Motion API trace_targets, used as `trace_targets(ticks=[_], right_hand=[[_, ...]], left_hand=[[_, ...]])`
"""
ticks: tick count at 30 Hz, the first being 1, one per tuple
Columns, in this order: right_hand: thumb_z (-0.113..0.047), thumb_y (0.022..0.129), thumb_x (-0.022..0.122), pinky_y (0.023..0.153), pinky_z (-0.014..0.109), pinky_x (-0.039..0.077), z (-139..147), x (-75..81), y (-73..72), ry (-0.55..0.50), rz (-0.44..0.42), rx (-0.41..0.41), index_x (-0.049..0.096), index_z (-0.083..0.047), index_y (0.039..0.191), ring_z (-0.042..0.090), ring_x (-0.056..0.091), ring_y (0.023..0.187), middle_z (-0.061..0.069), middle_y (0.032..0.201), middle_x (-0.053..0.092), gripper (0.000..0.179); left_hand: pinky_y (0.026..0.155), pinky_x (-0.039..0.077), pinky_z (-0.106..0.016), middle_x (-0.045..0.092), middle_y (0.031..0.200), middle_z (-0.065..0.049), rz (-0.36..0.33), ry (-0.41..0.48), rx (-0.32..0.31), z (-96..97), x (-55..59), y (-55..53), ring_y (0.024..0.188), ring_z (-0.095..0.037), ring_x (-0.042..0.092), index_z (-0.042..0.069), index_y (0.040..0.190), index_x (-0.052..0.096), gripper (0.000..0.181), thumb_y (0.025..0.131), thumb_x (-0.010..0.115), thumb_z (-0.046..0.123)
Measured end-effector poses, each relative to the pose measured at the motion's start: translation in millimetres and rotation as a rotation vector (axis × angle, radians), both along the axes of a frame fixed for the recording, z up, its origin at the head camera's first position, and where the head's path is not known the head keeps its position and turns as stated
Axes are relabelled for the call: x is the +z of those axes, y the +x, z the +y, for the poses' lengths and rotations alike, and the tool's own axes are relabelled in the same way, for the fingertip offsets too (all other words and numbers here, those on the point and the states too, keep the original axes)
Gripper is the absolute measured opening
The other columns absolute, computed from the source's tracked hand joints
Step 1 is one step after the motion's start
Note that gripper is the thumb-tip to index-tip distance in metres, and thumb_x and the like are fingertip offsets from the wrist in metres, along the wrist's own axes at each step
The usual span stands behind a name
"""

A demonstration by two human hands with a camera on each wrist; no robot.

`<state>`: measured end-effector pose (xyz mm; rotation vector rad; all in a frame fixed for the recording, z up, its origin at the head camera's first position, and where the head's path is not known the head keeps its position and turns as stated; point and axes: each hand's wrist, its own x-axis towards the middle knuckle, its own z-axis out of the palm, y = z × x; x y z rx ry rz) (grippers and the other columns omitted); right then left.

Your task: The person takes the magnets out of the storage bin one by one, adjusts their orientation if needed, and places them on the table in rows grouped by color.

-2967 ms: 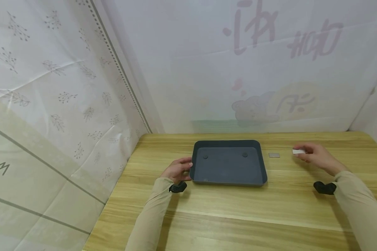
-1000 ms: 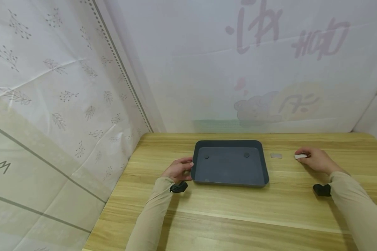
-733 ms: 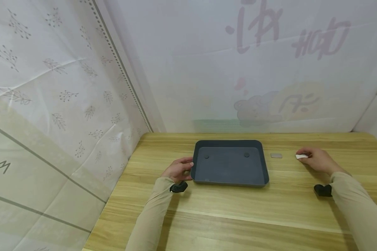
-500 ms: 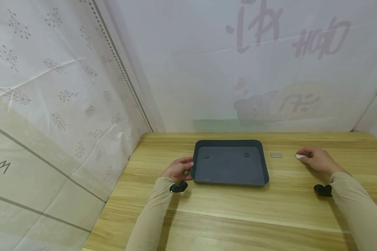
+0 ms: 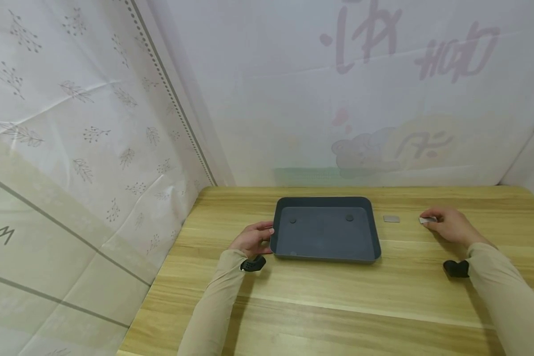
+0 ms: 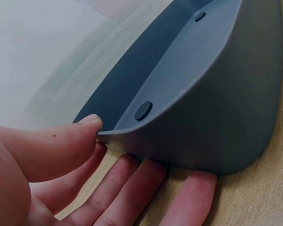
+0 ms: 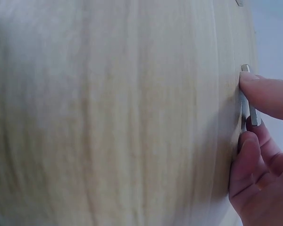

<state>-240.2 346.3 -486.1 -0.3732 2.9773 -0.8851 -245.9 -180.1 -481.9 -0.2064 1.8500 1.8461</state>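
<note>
A dark grey rectangular tray (image 5: pixel 325 235) lies on the wooden table. At its left side, my left hand (image 5: pixel 252 238) holds the wall. The left wrist view has the thumb on the rim of the tray (image 6: pixel 212 127) and fingers against the outer wall. To the right of the tray, my right hand (image 5: pixel 449 225) pinches a small flat silver rectangular plate (image 5: pixel 427 220). In the right wrist view this plate (image 7: pixel 253 110) is edge-on between thumb and fingers, close to the tabletop. A similar flat plate (image 5: pixel 391 218) lies between the tray and that hand.
Small dark round discs sit on the tray floor, such as the right disc (image 5: pixel 349 217) and the left disc (image 5: pixel 292 221). Behind the wooden table (image 5: pixel 320 306) hangs a pale printed curtain (image 5: pixel 267 99), and another patterned one (image 5: pixel 71 163) runs along the left.
My right hand has shifted slightly with the pinched plate, whose visible face has turned from white to greyer. The left hand stays at the tray's side, and the other plate lies still.
</note>
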Motion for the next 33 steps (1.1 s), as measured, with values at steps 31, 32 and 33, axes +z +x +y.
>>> trace_targets(ticks=[31, 32, 33], right_hand=[[-0.014, 0.097, 0.056, 0.091, 0.062, 0.040, -5.6, -2.0, 4.6, -0.093, -0.159, -0.105, 0.059, 0.007, 0.123, 0.056, 0.047, 0.115, 0.038, 0.129, 0.050, 0.033], [-0.013, 0.097, 0.056, 0.092, 0.062, 0.040, -6.0, -2.4, 4.3, -0.096, -0.159, -0.105, 0.059, 0.007, 0.123, 0.056, 0.047, 0.115, 0.038, 0.128, 0.051, 0.033], [-0.013, 0.096, 0.056, 0.091, 0.062, 0.040, -6.2, -2.8, 4.3, -0.100, -0.158, -0.107, 0.059, 0.008, 0.122, 0.055, 0.048, 0.115, 0.038, 0.128, 0.051, 0.033]], left_hand=[[0.076, 0.053, -0.037, 0.050, 0.138, -0.019, -0.010, 0.005, -0.008, -0.9, -3.4, -1.4, 0.098, -0.019, 0.060, 0.008, 0.146, 0.041, 0.048, 0.100, 0.052, 0.011], [0.076, 0.053, -0.037, 0.050, 0.138, -0.019, -0.010, 0.004, -0.009, -1.3, -3.6, -1.5, 0.099, -0.019, 0.060, 0.008, 0.146, 0.041, 0.048, 0.100, 0.052, 0.011], [0.076, 0.054, -0.037, 0.049, 0.139, -0.019, -0.011, 0.003, -0.010, -1.5, -3.6, -1.7, 0.099, -0.019, 0.060, 0.008, 0.146, 0.041, 0.048, 0.100, 0.052, 0.011]])
